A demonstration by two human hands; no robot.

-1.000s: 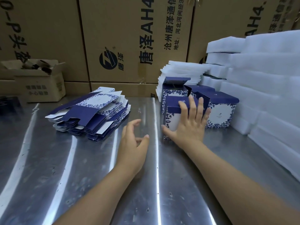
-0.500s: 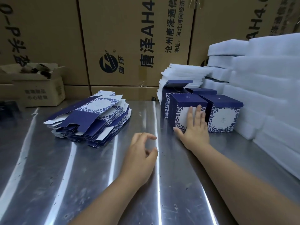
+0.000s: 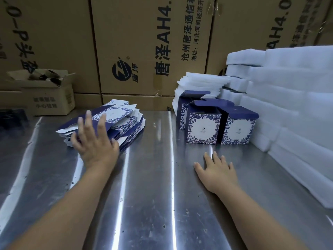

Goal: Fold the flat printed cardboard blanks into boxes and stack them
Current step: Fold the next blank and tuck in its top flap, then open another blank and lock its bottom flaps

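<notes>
A pile of flat blue-and-white printed blanks (image 3: 124, 121) lies at the left middle of the steel table (image 3: 153, 186). My left hand (image 3: 93, 141) is stretched out with fingers spread over the near edge of that pile, blurred by motion. Three folded boxes stand at the right: a front one (image 3: 203, 129), one beside it on the right (image 3: 237, 127), and one behind (image 3: 183, 109) with its lid flap raised. My right hand (image 3: 216, 170) lies flat on the table in front of the boxes, apart from them and holding nothing.
White foam sheets (image 3: 288, 109) are stacked high along the right side and behind the boxes. Large brown cartons (image 3: 144, 42) form a wall at the back. A small open carton (image 3: 45, 94) sits at the far left.
My right hand has let go of the front folded box and drawn back onto the table. My left hand has swung left and forward to the pile of blanks.
</notes>
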